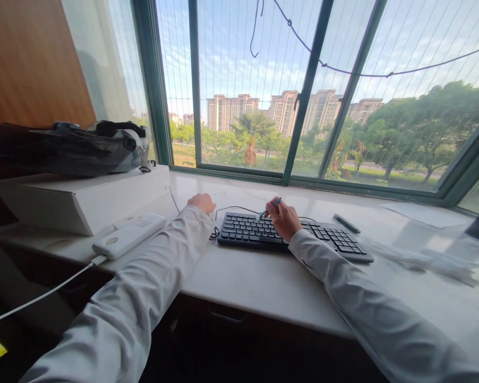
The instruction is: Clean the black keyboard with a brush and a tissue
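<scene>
While the right hand point(283, 219) pinches a pen point(272, 205) over the keyboard point(243, 230), the left hand point(201, 202) lies curled just left of it.

On the counter point(243, 276) the keyboard point(247, 230) lies centre, the power strip point(128, 235) left, a box point(83, 199) behind it.

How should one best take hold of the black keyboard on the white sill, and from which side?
Probably by its two short ends, coming from the near side. The keyboard is long, flat and low; the right hand, holding a pen, covers its middle, and a cable lies behind it.
</scene>
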Available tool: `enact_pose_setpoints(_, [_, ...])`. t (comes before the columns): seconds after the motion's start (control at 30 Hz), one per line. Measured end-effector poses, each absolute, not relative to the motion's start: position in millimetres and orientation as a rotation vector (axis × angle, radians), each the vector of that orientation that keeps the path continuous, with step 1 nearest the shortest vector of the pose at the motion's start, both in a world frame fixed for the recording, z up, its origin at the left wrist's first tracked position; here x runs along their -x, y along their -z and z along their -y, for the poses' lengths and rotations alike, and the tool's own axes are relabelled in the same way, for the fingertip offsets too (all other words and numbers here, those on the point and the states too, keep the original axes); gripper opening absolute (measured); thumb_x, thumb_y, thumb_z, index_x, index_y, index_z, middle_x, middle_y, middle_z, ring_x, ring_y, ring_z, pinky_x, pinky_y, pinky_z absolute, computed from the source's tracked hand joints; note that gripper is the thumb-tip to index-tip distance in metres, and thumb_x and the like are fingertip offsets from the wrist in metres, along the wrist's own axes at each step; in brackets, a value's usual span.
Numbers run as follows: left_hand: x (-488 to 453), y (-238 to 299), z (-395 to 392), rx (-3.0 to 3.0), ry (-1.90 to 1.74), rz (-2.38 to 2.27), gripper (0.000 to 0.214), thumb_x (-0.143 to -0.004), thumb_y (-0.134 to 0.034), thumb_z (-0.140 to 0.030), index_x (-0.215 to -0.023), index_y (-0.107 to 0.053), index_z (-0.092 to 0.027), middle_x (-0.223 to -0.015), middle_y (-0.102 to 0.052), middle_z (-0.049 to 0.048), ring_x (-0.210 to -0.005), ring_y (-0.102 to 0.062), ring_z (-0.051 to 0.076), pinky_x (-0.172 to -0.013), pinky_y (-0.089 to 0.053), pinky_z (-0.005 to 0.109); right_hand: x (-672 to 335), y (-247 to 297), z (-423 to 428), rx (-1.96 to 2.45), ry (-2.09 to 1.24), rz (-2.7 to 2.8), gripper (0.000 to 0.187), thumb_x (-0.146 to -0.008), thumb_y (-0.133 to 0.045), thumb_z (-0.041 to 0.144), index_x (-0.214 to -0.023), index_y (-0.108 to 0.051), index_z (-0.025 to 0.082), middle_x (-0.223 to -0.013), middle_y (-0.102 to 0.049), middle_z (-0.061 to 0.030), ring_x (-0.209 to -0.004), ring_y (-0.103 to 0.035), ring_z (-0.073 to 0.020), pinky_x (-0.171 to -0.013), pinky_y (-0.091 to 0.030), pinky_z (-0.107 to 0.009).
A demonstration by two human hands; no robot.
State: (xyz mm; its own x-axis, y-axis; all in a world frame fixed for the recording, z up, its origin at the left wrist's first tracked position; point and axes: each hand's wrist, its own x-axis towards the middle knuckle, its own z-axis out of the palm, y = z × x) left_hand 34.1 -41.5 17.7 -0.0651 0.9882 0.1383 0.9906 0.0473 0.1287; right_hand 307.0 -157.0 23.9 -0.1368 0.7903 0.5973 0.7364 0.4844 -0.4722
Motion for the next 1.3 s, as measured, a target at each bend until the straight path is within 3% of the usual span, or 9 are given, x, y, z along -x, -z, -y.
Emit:
enact_pose_setpoints(0.37, [-33.1,-16.5,41.5,2.17,0.296,2.255,0.028,-0.07,-0.054,-0.044,-0.076,-0.075,-0.026,-0.096,-0.07,0.0088,-0.092,-0.062,0.025,-0.076,-0.048,0.031,-301.7,-21.7,163.1,1.296,-0.046,1.999,0.02,-0.096,-0.033,0.032,-0.089,-0.048,0.021,-0.07,-0.068,-0.0003,-0.067,-0.063,-0.0149,-0.07,-0.041,-0.025])
enact_pose_setpoints(0.9, [-34.1,-18.2,42.8,2.165,0.273,2.27,0.028,-0.069,-0.055,-0.044,-0.077,-0.075,-0.026,-0.096,-0.07,0.0087,-0.092,-0.062,0.024,-0.076,-0.048,0.03,-302.1,-19.8,165.2,1.282,0.096,2.159,0.017,-0.095,-0.034,0.021,-0.096,-0.05,0.017,-0.078,-0.069,-0.0065,-0.074,-0.064,-0.0194,-0.075,-0.044,-0.031])
enact_pose_setpoints(1.3, [-35.1,-20.4,46.5,2.178,0.285,2.27,0.027,-0.068,-0.056,-0.044,-0.076,-0.075,-0.027,-0.095,-0.069,0.0078,-0.091,-0.062,0.024,-0.077,-0.047,0.03,-295.7,-25.2,175.5,1.239,0.061,2.169,0.018,-0.095,-0.031,0.021,-0.091,-0.048,0.018,-0.072,-0.066,-0.0047,-0.065,-0.061,-0.0155,-0.069,-0.044,-0.027])
